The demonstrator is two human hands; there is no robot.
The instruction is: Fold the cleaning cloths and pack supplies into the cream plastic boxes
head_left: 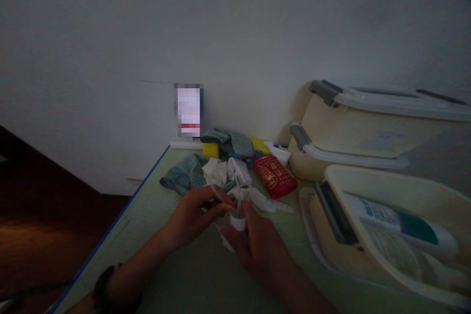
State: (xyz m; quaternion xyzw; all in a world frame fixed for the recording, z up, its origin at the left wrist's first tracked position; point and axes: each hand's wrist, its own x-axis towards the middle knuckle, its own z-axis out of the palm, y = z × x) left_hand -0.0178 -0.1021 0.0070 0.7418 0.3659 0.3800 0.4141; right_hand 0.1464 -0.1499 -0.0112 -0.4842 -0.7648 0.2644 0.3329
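Observation:
My right hand (255,235) is closed around a small white cap-like piece (239,221) with a thin pale tube (239,196) rising from it. The fingertips of my left hand (200,216) are pinched together at the left of that piece, where a thin, pale strip or tube shows; what exactly they grip is too dim to name. Some thin whitish material hangs below the fingers. Just beyond my hands lie crumpled white tissues (215,171) and a grey-green cloth (187,174). A red packet with gold print (275,176) lies to the right of them.
At the back stands a phone-like screen (189,110), blurred out, on a white base. Near it are another folded cloth (230,142) and a yellow block (211,150). Lidded cream boxes (368,127) stand stacked at right, before them an open box (331,171) holding a white-and-green bottle (405,223).

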